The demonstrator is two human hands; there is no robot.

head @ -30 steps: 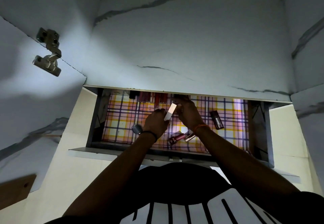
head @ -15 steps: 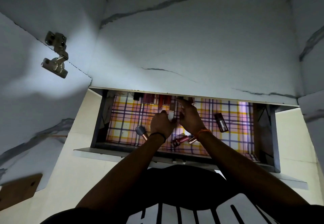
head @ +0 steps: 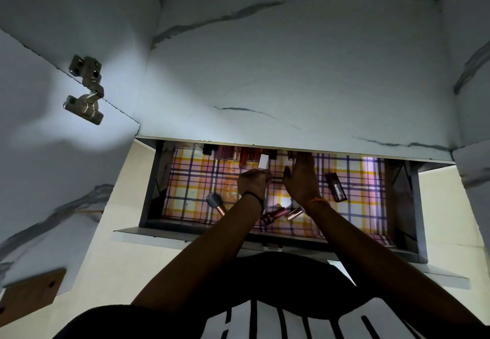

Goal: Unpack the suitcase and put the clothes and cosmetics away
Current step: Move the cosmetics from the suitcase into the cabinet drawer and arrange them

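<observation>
Plaid liner [head: 201, 179] covers the floor of the open drawer [head: 152, 184]. Your left hand [head: 253, 182] pinches a white tube [head: 263, 161], curled fingers clamped on its lower end, tip at the back row of cosmetics [head: 233, 153]. Your right hand [head: 302, 179] lies beside it, fingers straight and close together, reaching toward the row. Judgement: seat the tube upright against its neighbours and use the right hand to steady the row. Loose lipsticks [head: 275, 214] lie near the front edge; keep your wrists above them.
</observation>
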